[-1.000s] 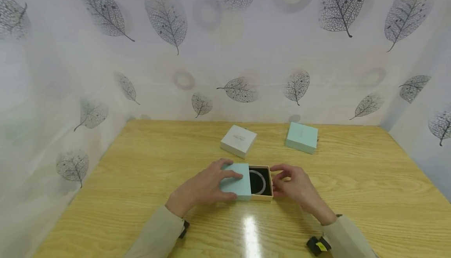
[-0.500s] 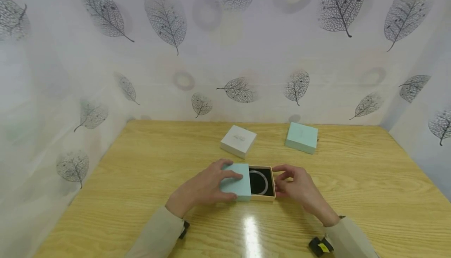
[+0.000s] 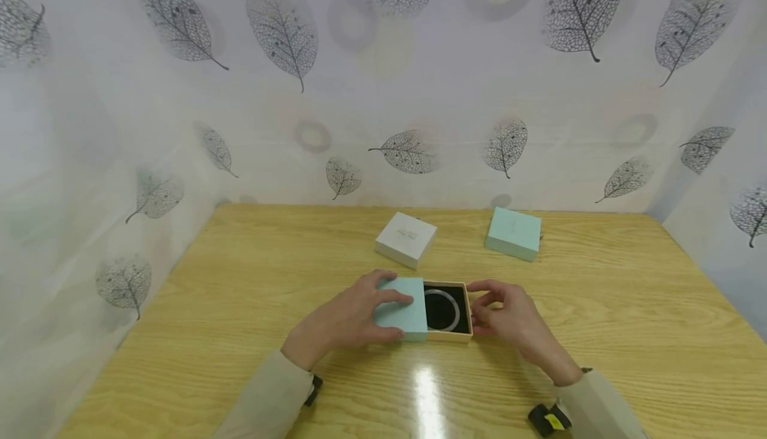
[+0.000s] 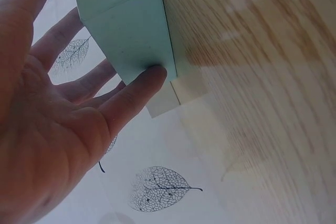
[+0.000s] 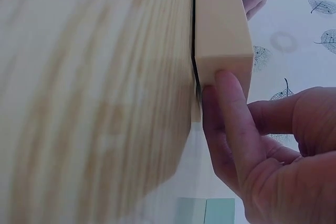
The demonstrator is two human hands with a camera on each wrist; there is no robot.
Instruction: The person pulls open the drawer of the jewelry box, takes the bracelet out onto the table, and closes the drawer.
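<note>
A light-teal jewelry box sleeve (image 3: 403,319) lies on the table in the head view. My left hand (image 3: 350,312) grips it from the left, thumb on the near side and fingers over the top and far side; the left wrist view shows the thumb against the sleeve's side (image 4: 128,35). Out of its right end sticks a cream drawer (image 3: 449,336) with a black lining. A pale bangle (image 3: 457,309) lies on that lining, its left part hidden under the sleeve. At the drawer's outer end (image 5: 223,30) my right hand (image 3: 508,316) pinches with curled fingers; what exactly they hold is hidden.
Behind the hands stand a white box (image 3: 406,239) with small lettering and, farther right, a closed teal box (image 3: 513,232). A leaf-printed cloth (image 3: 269,159) borders the wooden table (image 3: 240,259) at the back and both sides.
My right hand has moved slightly right, and the drawer has slid farther out of the sleeve, exposing more of the bangle. The left hand and sleeve have stayed in place.
</note>
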